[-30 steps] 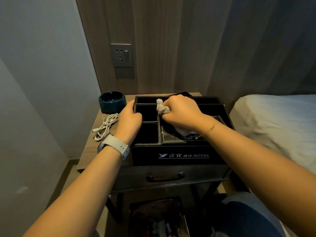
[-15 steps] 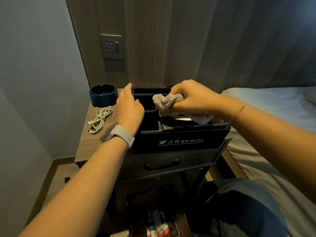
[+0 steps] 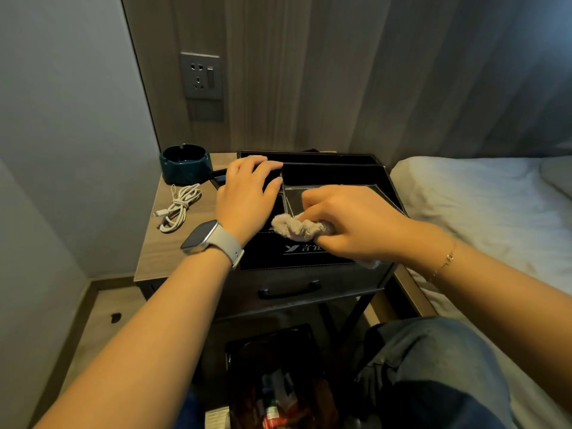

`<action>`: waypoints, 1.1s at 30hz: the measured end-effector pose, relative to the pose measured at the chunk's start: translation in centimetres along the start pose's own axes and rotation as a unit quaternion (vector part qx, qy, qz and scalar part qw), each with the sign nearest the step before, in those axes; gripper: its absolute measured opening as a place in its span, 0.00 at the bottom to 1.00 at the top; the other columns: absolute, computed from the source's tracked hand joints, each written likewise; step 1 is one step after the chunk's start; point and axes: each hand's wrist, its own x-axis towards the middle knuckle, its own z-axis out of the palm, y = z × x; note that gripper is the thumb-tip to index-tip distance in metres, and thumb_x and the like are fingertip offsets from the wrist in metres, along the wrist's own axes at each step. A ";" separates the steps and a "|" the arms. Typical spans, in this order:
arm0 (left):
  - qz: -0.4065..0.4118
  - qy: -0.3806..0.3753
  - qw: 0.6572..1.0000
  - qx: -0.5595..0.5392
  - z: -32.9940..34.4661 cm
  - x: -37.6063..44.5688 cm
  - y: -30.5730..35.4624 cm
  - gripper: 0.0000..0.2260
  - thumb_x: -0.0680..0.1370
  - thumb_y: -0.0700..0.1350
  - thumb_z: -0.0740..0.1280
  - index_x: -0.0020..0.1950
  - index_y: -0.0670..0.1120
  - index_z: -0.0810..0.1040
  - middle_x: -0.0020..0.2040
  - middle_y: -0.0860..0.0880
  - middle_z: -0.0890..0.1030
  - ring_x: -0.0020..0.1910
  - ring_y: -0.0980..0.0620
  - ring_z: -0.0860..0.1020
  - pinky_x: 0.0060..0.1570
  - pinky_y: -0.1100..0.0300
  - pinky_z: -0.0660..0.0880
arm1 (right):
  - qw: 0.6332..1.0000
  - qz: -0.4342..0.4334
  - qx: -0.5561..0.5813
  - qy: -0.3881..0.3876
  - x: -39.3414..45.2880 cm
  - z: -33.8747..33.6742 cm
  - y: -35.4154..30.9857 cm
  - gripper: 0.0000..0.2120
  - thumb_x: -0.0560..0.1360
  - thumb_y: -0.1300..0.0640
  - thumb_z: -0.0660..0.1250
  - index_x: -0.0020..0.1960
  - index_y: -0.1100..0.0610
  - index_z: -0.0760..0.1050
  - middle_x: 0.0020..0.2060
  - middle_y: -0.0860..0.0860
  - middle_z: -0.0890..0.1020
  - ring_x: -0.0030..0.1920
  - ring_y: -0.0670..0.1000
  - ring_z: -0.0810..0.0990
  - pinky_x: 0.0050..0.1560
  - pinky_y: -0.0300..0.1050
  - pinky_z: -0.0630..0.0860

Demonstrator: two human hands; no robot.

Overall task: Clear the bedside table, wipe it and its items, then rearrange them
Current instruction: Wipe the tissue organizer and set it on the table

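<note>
Box front: white logo and Chinese characters on the black organizer box [image 3: 328, 174], partly covered.
Right hand [image 3: 356, 224]: fingers clutching a cloth [image 3: 297, 227].
Left hand [image 3: 244, 196]: fingers relaxed, resting on the box.

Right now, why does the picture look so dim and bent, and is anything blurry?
Head view: the light is low and cool, so the black organiser box loses detail in its compartments; the wide lens bows the wall socket and panel edges near the frame's border; the right hand gripping the cloth is slightly smeared, while the left hand looks sharper.
</note>
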 end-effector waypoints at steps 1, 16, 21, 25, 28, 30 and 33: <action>0.001 -0.002 1.000 0.000 0.0 0.0 0.0 0.15 0.82 0.50 0.59 0.68 0.54 0.73 0.69 0.53 0.70 0.70 0.50 0.61 0.66 0.49 0.64 | 1.000 0.008 0.023 0.004 -0.4 -0.3 0.1 0.08 0.72 0.55 0.63 0.45 0.53 0.81 0.40 0.44 0.73 0.41 0.46 0.73 0.36 0.42 0.72; -0.012 -0.007 0.999 -0.032 0.1 0.2 -0.1 0.15 0.81 0.47 0.61 0.68 0.52 0.75 0.68 0.53 0.71 0.70 0.51 0.61 0.64 0.64 0.52 | 0.999 0.003 -0.027 0.028 1.8 0.7 0.6 0.06 0.73 0.55 0.62 0.40 0.55 0.75 0.40 0.46 0.70 0.40 0.48 0.70 0.36 0.47 0.69; -0.027 0.032 0.997 -0.072 0.0 -0.2 -0.3 0.16 0.81 0.44 0.62 0.68 0.48 0.74 0.69 0.49 0.70 0.71 0.49 0.62 0.65 0.67 0.50 | 0.998 0.035 0.036 0.030 1.7 -2.1 2.8 0.09 0.72 0.56 0.63 0.48 0.52 0.81 0.43 0.47 0.75 0.43 0.51 0.75 0.39 0.49 0.72; -0.197 0.046 0.953 -0.228 -0.1 -0.8 -0.8 0.21 0.82 0.46 0.57 0.75 0.48 0.62 0.73 0.48 0.63 0.71 0.52 0.63 0.70 0.61 0.57 | 0.979 0.159 0.040 0.123 7.1 -1.4 5.0 0.09 0.73 0.55 0.61 0.45 0.54 0.79 0.43 0.51 0.75 0.45 0.58 0.76 0.38 0.47 0.68; -0.252 0.002 0.907 -0.337 0.3 -0.8 -1.0 0.21 0.81 0.53 0.55 0.75 0.51 0.64 0.71 0.49 0.70 0.69 0.50 0.69 0.70 0.46 0.66 | 0.979 0.164 -0.002 0.120 9.7 1.1 3.0 0.08 0.73 0.55 0.61 0.43 0.57 0.77 0.42 0.49 0.69 0.44 0.59 0.76 0.36 0.46 0.62; -0.269 0.008 0.892 -0.364 0.5 -0.8 -0.8 0.20 0.82 0.51 0.54 0.74 0.50 0.65 0.70 0.50 0.72 0.68 0.50 0.71 0.68 0.46 0.68 | 0.979 0.156 -0.022 0.128 9.3 2.3 1.5 0.08 0.74 0.55 0.61 0.40 0.58 0.74 0.41 0.49 0.67 0.42 0.58 0.75 0.33 0.46 0.60; -0.284 0.037 0.876 -0.389 0.4 -0.8 -0.4 0.19 0.83 0.48 0.54 0.74 0.50 0.65 0.69 0.53 0.71 0.67 0.53 0.70 0.68 0.54 0.67 | 0.988 0.111 -0.008 0.106 6.9 2.4 0.4 0.08 0.75 0.56 0.60 0.40 0.58 0.73 0.41 0.48 0.68 0.42 0.56 0.75 0.33 0.45 0.63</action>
